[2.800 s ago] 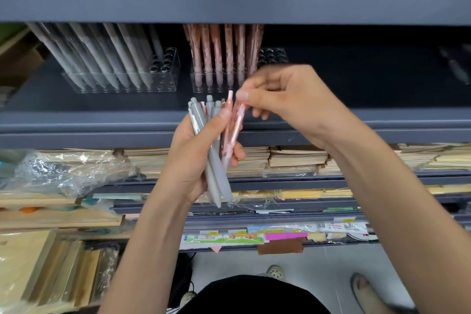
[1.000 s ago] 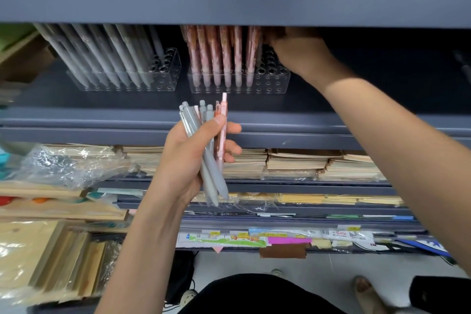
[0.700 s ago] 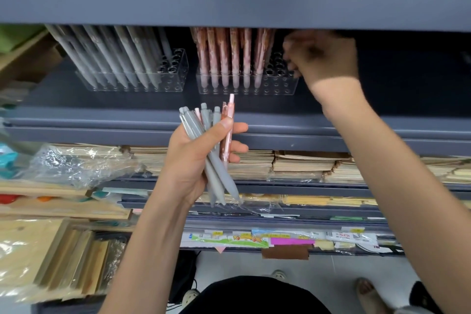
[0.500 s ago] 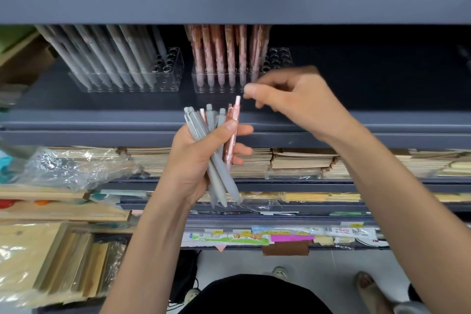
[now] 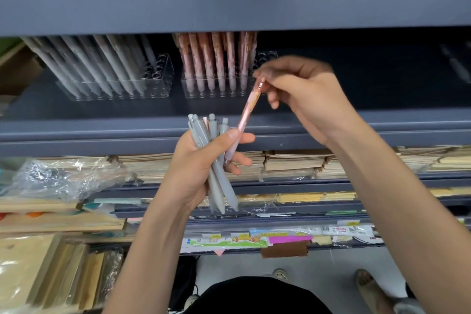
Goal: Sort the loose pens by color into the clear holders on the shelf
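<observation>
A clear holder (image 5: 163, 79) full of grey pens stands on the shelf (image 5: 356, 120), up and left of the left hand (image 5: 198, 168), whose curled fingers grip a grey pen bundle (image 5: 219, 186). Above that hand, a second holder (image 5: 204, 93) carries pink pens. The right hand (image 5: 305, 94) pinches one pink pen (image 5: 246, 115) by its top, lower end among the left hand's fingers.

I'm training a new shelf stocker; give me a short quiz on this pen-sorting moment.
1. True or false: the right hand pinches the top end of a pink patterned plastic pen.
2. Which hand grips the bundle of mainly grey plastic pens?
3. Where does the pinched pen belong? A: the left holder of grey pens; B: the right clear plastic holder of pink pens.
Key: 1 true; 2 the left hand; 3 B.
</observation>
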`<state>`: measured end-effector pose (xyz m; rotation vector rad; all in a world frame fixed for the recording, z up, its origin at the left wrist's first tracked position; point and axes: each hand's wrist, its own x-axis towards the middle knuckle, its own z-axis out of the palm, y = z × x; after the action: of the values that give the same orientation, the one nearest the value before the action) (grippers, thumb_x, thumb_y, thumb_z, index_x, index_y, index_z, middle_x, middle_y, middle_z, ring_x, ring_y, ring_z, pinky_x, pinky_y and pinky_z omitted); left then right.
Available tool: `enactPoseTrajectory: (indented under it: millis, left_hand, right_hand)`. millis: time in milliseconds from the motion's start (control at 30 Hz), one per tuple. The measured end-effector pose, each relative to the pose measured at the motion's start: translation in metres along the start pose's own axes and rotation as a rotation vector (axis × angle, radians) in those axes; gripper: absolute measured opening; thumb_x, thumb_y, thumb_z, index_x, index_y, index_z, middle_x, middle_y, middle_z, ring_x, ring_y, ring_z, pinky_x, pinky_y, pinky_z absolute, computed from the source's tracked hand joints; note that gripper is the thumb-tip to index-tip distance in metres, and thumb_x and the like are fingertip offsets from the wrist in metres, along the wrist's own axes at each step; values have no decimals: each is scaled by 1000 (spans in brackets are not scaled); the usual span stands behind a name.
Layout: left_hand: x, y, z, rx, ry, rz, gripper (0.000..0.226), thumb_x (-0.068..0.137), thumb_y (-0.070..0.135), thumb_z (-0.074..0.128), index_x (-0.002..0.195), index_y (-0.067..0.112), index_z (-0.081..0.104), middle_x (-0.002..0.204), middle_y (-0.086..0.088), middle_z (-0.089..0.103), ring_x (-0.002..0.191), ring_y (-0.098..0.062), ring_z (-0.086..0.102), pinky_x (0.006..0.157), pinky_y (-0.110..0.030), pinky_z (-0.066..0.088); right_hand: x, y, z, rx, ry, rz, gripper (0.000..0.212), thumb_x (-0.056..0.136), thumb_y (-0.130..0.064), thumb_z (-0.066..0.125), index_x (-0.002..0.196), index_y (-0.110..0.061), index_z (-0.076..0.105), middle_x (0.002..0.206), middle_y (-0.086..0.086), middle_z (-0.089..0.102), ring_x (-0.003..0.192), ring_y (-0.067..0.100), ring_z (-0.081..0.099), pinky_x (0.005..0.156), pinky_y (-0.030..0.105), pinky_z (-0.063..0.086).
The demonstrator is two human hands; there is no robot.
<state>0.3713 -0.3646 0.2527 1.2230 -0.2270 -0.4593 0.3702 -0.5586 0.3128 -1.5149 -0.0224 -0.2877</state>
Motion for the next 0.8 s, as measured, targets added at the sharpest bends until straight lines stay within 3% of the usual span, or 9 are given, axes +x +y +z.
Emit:
enactPoseTrajectory:
  millis: [133, 267, 433, 600, 700, 800]
  left_hand:
    - [3, -2, 0, -10, 22, 14, 37, 79, 32, 77, 101, 4, 65, 101, -16, 76, 62, -21, 71, 47, -24, 50]
    - [3, -3, 1, -23, 30, 13, 38, 79, 31, 77, 102, 4, 64, 100, -16, 76, 61, -20, 71, 46, -23, 49]
    - [3, -3, 3, -23, 41, 4, 36, 79, 31, 77, 102, 6, 65, 100, -15, 77, 63, -21, 73, 46, -23, 50]
    - [2, -2, 0, -26, 75, 30, 35, 76, 34, 78, 97, 9, 64, 96, -15, 77, 51, -17, 64, 47, -24, 50]
    - [1, -2, -2, -5, 103, 48, 21, 84, 34, 74, 82, 15, 66, 77, -4, 73, 41, -13, 50, 44, -22, 43]
    - [0, -2, 1, -23, 108, 54, 26, 91, 31, 66, 65, 28, 67, 69, 0, 65, 40, -13, 46, 43, -22, 41]
  right_hand:
    - [-9, 5, 3, 51, -61, 36, 20, 99, -13, 53, 96, -3, 70, 91, 25, 68, 68, 20, 61, 61, 27, 54]
    - [-13, 7, -3, 70, -99, 25, 24, 96, -15, 58, 108, 4, 66, 93, 22, 70, 76, 25, 65, 70, 29, 56]
    - [-15, 7, -4, -53, -153, 14, 21, 88, -3, 66, 109, 0, 66, 91, 15, 73, 76, 21, 69, 71, 27, 57]
    - [0, 2, -11, 69, 138, -106, 16, 89, 5, 60, 102, -2, 65, 79, 5, 71, 68, 20, 65, 72, 33, 56]
    - [12, -6, -20, 99, 344, -195, 9, 89, 7, 59, 95, 1, 64, 72, 1, 70, 64, 18, 64, 72, 32, 55]
    - [28, -11, -22, 76, 483, -246, 25, 84, 17, 54, 79, -5, 63, 62, -6, 69, 63, 17, 63, 71, 33, 55]
